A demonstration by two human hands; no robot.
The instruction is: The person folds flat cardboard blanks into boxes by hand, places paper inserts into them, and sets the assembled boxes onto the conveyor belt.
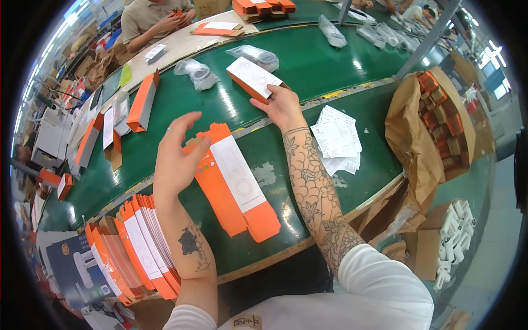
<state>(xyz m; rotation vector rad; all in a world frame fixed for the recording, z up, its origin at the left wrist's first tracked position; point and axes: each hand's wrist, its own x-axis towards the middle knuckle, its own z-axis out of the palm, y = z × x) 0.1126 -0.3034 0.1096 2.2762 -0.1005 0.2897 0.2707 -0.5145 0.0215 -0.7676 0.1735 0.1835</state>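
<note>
Two hands working: left hand (177, 159) has its grip spread, fingers touching a flat orange-and-white carton (234, 181) lying on the green table (308, 66). Right hand (283, 107), grip pinching a folded-up box (254, 78), reaches farther out; paper leaflets (336, 137) lie just beside that forearm.

This is a packing line in a factory or assembly workshop. A long green conveyor belt (308, 66) curves through the room, carrying assembled orange-and-white boxes (254, 78) and clear plastic bags (256, 55). Stacks of flat, unfolded orange cartons (137, 247) stand at the workstation's edge, beside a pile of printed leaflets (336, 137). Brown paper sacks (418, 132) hold bulk stock. Other workers (157, 19) sit along the belt folding the same boxes.
</note>
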